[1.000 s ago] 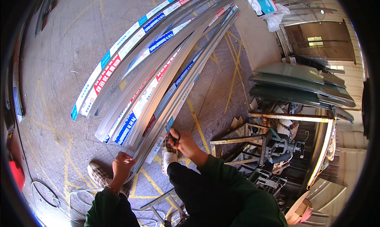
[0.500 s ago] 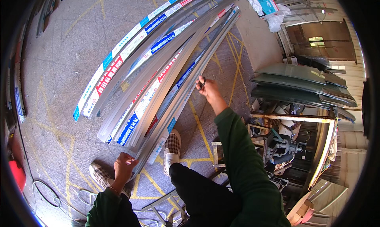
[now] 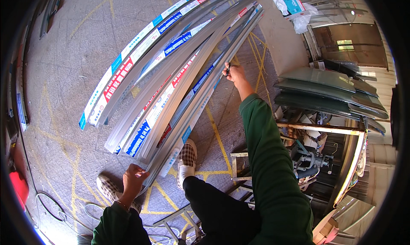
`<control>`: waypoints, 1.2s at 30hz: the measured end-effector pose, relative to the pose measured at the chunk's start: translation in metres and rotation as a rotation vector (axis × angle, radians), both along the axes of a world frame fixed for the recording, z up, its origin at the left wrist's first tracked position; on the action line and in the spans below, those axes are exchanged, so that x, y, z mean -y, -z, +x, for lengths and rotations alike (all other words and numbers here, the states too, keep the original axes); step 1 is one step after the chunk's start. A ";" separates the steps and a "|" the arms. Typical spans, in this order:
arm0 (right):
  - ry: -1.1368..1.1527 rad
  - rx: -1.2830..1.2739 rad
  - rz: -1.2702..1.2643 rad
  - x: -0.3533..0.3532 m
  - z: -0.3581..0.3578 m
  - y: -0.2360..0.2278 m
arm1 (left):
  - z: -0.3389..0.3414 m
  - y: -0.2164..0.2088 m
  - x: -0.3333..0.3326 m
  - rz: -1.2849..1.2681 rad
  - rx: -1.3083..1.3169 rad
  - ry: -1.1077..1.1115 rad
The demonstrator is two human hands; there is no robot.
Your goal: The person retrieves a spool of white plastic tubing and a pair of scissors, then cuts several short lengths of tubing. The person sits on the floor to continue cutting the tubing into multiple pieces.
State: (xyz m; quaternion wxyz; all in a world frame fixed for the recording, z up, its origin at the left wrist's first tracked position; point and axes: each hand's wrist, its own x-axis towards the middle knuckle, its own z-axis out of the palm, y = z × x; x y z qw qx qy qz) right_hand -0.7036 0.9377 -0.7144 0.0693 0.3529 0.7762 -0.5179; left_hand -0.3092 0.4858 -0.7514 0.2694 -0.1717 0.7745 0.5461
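Note:
Several long grey aluminium profiles [image 3: 171,74] with blue, red and white wrapping lie in a bundle on the concrete floor, running from near my feet toward the top of the view. My left hand [image 3: 134,178] grips the near end of one profile [image 3: 205,95] at the bundle's right side. My right hand [image 3: 234,72], arm stretched forward in a green sleeve, pinches a small dark object against the same profile's right edge farther along. My checked shoes [image 3: 186,157] stand beside the near ends.
Curved dark glass panes [image 3: 329,91] are stacked at the right above a rusty metal stand [image 3: 316,129] and a machine [image 3: 309,159]. Yellow lines mark the floor. A red container [image 3: 19,187] and cable loops [image 3: 51,206] lie at the lower left. Bags and a box sit at the top right.
My right hand has travelled from the near end of the profile, by my shoe, far forward along its right edge. My left hand stays on the near end.

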 end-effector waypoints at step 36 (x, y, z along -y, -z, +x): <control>-1.270 0.917 -0.962 0.199 0.338 -0.003 | 0.016 -0.036 0.040 0.451 0.402 0.346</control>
